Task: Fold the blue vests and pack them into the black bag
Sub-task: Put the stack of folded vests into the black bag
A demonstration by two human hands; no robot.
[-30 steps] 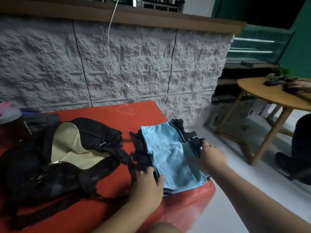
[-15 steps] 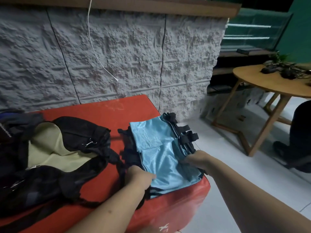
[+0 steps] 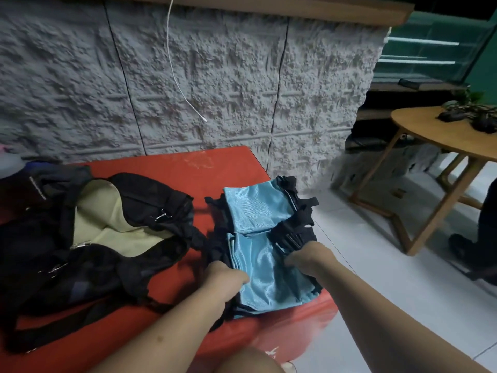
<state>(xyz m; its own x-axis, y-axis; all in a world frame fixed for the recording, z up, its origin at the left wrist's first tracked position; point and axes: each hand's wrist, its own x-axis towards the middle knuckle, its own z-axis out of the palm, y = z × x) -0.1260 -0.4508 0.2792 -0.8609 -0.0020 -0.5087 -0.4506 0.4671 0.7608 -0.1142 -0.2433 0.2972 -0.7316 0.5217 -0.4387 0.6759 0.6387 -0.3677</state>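
A folded stack of shiny blue vests (image 3: 258, 243) with black straps lies at the right end of the red bench (image 3: 172, 168). My left hand (image 3: 224, 275) grips the stack's near left edge, fingers tucked under the fabric. My right hand (image 3: 304, 258) grips the right side by the black straps, fingertips hidden in the cloth. The black bag (image 3: 107, 238) lies open to the left on the bench, its beige lining showing.
A rough grey stone wall (image 3: 188, 76) rises behind the bench with a white cable (image 3: 183, 84) hanging down it. A round wooden table (image 3: 441, 135) stands on the pale floor to the right. A seated person's dark leg (image 3: 486, 232) is at the far right.
Both hands slid down from the top of the vests to grip the stack's two sides. The view shifted slightly left and down.
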